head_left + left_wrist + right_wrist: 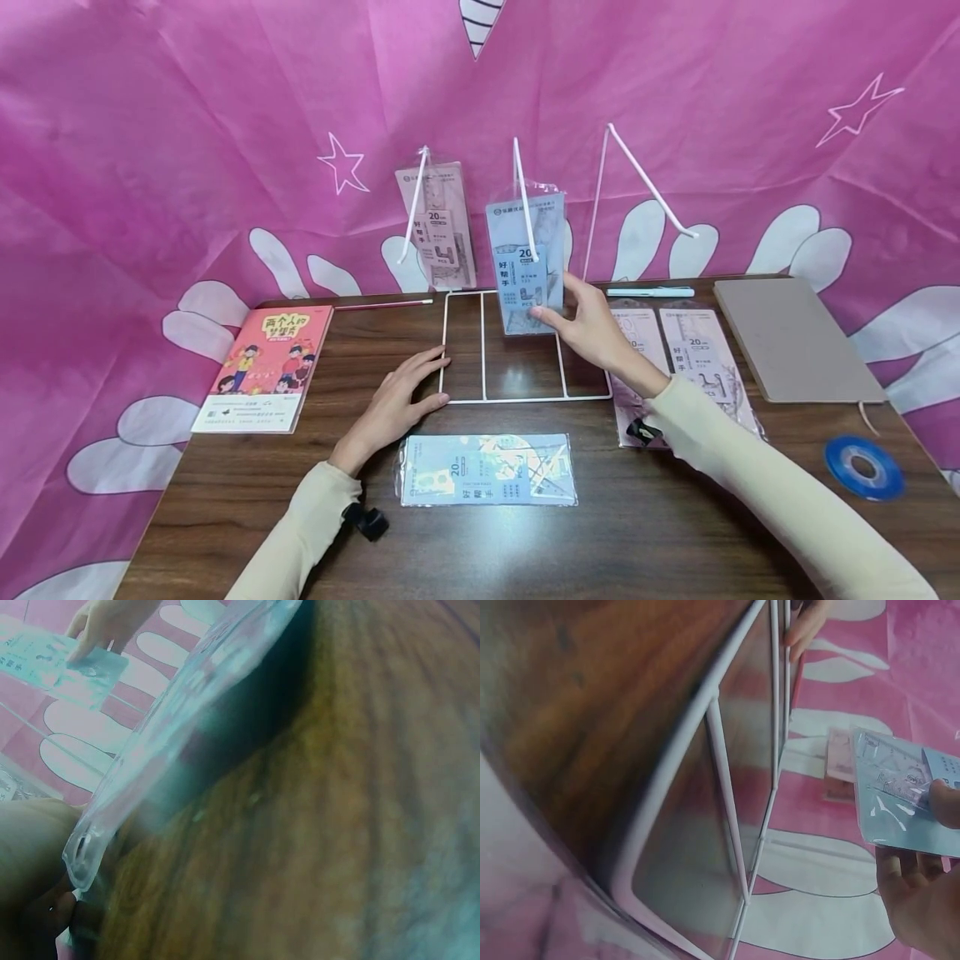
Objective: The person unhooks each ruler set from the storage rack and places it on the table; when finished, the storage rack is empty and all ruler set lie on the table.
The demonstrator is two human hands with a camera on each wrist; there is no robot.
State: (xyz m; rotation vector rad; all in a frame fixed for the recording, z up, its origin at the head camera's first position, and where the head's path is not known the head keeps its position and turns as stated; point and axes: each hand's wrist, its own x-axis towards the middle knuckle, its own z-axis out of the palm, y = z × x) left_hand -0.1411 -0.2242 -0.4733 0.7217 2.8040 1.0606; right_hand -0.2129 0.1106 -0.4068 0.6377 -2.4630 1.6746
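A white wire display rack point(525, 401) with three long hooks stands on the table. My right hand point(588, 329) pinches the lower right of a blue ruler set pack point(506, 229), thumb in front and fingers behind. The pack is upright at the middle hook, its clear top tab overlapping the wire. In the right wrist view, the thumb lies across the blue pack point(896, 817). My left hand point(390, 404) rests by the rack base's left side, its fingertips and thumb at the wire. On the left hook hangs a pink ruler set pack point(452, 200).
Another blue pack point(487, 475) lies flat in front of the rack. Two pink packs, one point(697, 333) beside the other, lie to the right, partly under my right arm. Around them are a pen point(651, 292), grey notebook point(798, 337), blue tape roll point(843, 462), red book point(277, 358) and pencil point(382, 304).
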